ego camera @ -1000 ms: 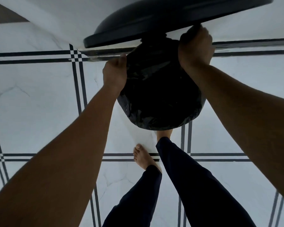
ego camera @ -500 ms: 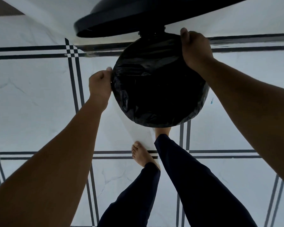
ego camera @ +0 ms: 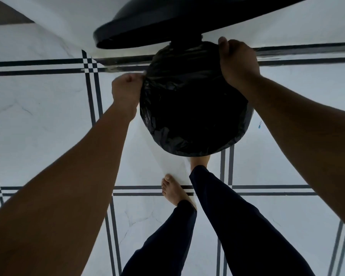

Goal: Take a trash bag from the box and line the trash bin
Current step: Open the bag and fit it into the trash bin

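Observation:
A black trash bag (ego camera: 189,108) is spread over the mouth of a round trash bin (ego camera: 245,126) on the floor, its edge folded over the rim. The bin's dark lid (ego camera: 167,18) stands raised behind it. My left hand (ego camera: 126,90) pinches the bag's edge at the bin's left rim. My right hand (ego camera: 237,62) grips the bag at the far right rim. The bin's body is mostly hidden under the bag. No box is in view.
White tiled floor (ego camera: 38,116) with dark double lines surrounds the bin. My bare feet (ego camera: 173,190) and dark trouser legs stand just in front of it; the right foot is partly under the bin's front. A white wall base runs behind.
My left hand has slid from the far left rim down along the bin's left side, pulling the bag's edge. My right hand stays at the far right rim. The view has tilted slightly.

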Action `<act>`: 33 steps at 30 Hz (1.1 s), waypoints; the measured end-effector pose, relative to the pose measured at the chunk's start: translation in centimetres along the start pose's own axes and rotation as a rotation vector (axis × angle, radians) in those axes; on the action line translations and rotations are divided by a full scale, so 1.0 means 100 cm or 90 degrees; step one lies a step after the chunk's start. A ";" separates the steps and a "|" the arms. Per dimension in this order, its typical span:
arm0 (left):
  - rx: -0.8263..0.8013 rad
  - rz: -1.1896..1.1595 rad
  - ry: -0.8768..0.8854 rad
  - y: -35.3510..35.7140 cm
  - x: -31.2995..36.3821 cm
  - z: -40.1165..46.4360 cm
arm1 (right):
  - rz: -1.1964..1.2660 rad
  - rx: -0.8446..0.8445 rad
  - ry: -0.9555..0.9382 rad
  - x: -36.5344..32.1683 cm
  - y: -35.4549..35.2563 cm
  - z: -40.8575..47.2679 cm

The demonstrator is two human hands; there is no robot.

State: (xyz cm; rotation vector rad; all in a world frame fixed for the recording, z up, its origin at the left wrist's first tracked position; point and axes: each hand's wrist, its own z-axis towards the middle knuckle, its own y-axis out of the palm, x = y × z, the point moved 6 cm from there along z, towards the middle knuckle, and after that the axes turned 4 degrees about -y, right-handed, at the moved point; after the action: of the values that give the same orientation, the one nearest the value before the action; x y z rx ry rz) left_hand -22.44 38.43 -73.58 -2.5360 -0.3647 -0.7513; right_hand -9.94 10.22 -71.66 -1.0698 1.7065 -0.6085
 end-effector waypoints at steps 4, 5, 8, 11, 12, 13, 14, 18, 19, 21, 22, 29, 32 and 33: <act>0.173 0.111 0.175 -0.013 0.034 -0.006 | 0.005 0.091 -0.019 -0.006 -0.005 -0.002; 0.170 0.135 0.259 -0.007 0.045 -0.016 | 0.008 0.101 -0.027 -0.008 -0.005 -0.003; 0.004 0.210 0.305 0.037 0.056 -0.033 | -0.038 0.114 -0.041 -0.015 -0.002 -0.006; -0.002 0.231 0.213 0.053 0.044 -0.024 | -0.137 0.149 -0.078 -0.019 0.000 -0.010; 0.028 0.226 0.186 0.051 0.040 -0.019 | -0.153 0.156 -0.091 -0.018 0.000 -0.011; 0.049 0.225 0.161 0.048 0.035 -0.013 | -0.160 0.157 -0.096 -0.017 0.000 -0.010; 0.054 0.220 0.136 0.044 0.032 -0.008 | -0.158 0.152 -0.093 -0.016 0.000 -0.009; 0.026 0.183 0.059 0.033 0.020 -0.001 | -0.094 0.130 -0.065 -0.013 -0.002 -0.007; 0.033 0.199 0.064 0.027 0.017 -0.005 | -0.081 0.143 -0.064 -0.011 -0.006 -0.010; 0.108 0.251 0.124 0.010 0.013 -0.016 | -0.087 0.203 -0.031 -0.005 -0.020 -0.020; 0.161 0.268 0.170 -0.002 0.011 -0.031 | -0.083 0.245 0.000 -0.003 -0.031 -0.035; 0.231 -0.026 -0.030 -0.006 -0.050 -0.130 | 0.136 0.290 0.454 0.023 -0.021 -0.137; 0.143 -0.189 -0.239 0.015 -0.075 -0.155 | 0.296 0.269 0.617 0.032 0.004 -0.168; 0.115 -0.228 -0.279 0.022 -0.078 -0.156 | 0.331 0.256 0.634 0.033 0.011 -0.171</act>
State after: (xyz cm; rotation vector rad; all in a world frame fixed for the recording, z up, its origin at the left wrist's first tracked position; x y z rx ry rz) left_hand -34.86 27.80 -67.22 -2.4725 -1.0037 -0.2531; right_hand -26.47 6.40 -67.55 0.0513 2.4159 -1.1764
